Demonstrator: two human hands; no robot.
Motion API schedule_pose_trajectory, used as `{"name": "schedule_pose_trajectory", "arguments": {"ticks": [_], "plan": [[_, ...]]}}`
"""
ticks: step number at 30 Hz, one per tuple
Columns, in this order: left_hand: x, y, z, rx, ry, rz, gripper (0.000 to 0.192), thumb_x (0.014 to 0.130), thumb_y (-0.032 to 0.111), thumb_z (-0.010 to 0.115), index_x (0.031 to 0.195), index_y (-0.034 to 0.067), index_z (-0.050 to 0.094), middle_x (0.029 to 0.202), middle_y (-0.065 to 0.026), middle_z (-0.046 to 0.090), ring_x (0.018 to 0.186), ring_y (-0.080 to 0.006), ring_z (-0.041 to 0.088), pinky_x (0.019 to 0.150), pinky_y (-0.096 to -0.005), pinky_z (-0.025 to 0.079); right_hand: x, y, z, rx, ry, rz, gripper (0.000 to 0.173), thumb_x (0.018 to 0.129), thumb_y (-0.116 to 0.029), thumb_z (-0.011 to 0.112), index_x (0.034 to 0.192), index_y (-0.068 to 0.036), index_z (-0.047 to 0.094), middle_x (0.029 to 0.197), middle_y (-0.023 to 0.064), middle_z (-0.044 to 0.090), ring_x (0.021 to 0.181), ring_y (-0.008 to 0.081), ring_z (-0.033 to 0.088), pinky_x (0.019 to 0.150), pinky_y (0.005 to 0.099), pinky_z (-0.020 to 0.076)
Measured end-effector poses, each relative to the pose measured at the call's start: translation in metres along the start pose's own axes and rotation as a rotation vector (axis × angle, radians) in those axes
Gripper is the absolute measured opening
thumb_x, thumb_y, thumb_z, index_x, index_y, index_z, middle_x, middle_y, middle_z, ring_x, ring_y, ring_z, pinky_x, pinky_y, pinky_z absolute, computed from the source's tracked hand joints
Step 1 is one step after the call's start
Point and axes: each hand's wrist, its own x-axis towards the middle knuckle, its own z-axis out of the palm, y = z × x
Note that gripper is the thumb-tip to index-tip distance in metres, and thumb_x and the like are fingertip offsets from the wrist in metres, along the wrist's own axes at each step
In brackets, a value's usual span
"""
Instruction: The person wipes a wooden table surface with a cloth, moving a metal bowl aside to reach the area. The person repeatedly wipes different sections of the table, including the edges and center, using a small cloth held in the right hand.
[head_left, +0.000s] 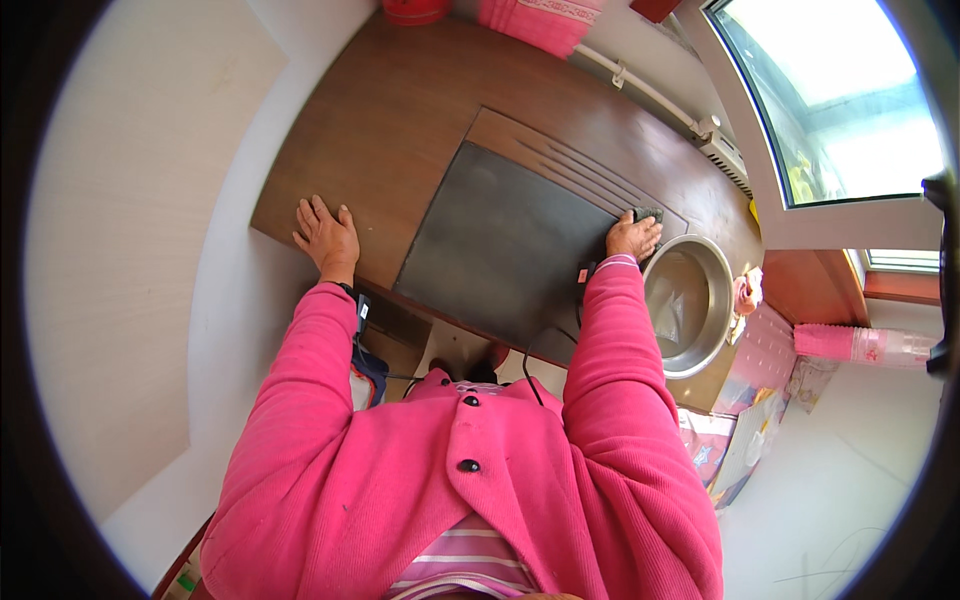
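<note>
A brown wooden desk (375, 127) stretches out before me, with a black rectangular panel (502, 240) in its top. My left hand (330, 236) lies flat near the desk's left front edge, fingers spread, holding nothing. At the panel's right side, my right hand (634, 236) presses on a dark green cloth or scouring pad (648, 215), mostly hidden under the fingers. Just right of that hand stands a round metal basin (726, 300) of murky water. Something pale and translucent (669, 319) shows inside it.
Along the far right runs a white pipe (645, 90) beside an open window sash (817, 225). A red container (415, 10) and a pink cloth (536, 22) are at the back. A crumpled pink cloth (748, 291) lies right of the basin. A black cable (527, 360) hangs before my body.
</note>
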Motion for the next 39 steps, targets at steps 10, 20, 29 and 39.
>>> {"name": "schedule_pose_trajectory", "arguments": {"ticks": [10, 20, 29, 39], "plan": [[-0.002, -0.001, 0.000, 0.000, 0.010, 0.016, 0.062, 0.097, 0.043, 0.046, 0.146, 0.007, 0.036, 0.156, -0.0136, 0.029, 0.146, -0.0290, 0.023, 0.114, -0.0599, 0.020, -0.073, -0.097, 0.019, 0.127, -0.064, -0.780, 0.068, 0.092, -0.044, 0.057, 0.138, 0.005, 0.045, 0.147, 0.0244, 0.041, 0.139, 0.0382, 0.035, 0.113, 0.0484, 0.0286], [-0.001, -0.001, 0.001, 0.007, 0.003, 0.010, 0.062, 0.098, 0.044, 0.043, 0.148, 0.007, 0.035, 0.157, -0.0133, 0.027, 0.147, -0.0288, 0.021, 0.115, -0.0586, 0.019, -0.053, -0.075, 0.001, 0.156, -0.013, -0.773, 0.051, 0.092, -0.031, 0.059, 0.131, 0.000, 0.052, 0.140, 0.0214, 0.049, 0.131, 0.0368, 0.044, 0.109, 0.0452, 0.0349], [0.001, 0.000, 0.002, 0.025, 0.000, 0.003, 0.062, 0.097, 0.043, 0.044, 0.148, 0.007, 0.035, 0.157, -0.0142, 0.028, 0.146, -0.0295, 0.023, 0.114, -0.0592, 0.020, -0.005, -0.039, -0.021, 0.071, 0.067, -0.353, 0.036, 0.092, -0.032, 0.060, 0.117, -0.006, 0.063, 0.121, 0.0156, 0.059, 0.116, 0.0334, 0.054, 0.098, 0.0454, 0.0421], [0.002, -0.002, 0.007, 0.021, 0.020, 0.007, 0.062, 0.097, 0.043, 0.045, 0.147, 0.008, 0.035, 0.157, -0.0139, 0.028, 0.146, -0.0299, 0.024, 0.114, -0.0594, 0.020, -0.034, -0.116, 0.009, 0.128, 0.025, -0.752, 0.030, 0.088, -0.032, 0.063, 0.103, -0.006, 0.064, 0.103, 0.0153, 0.061, 0.099, 0.0357, 0.056, 0.087, 0.0454, 0.0447]]}}
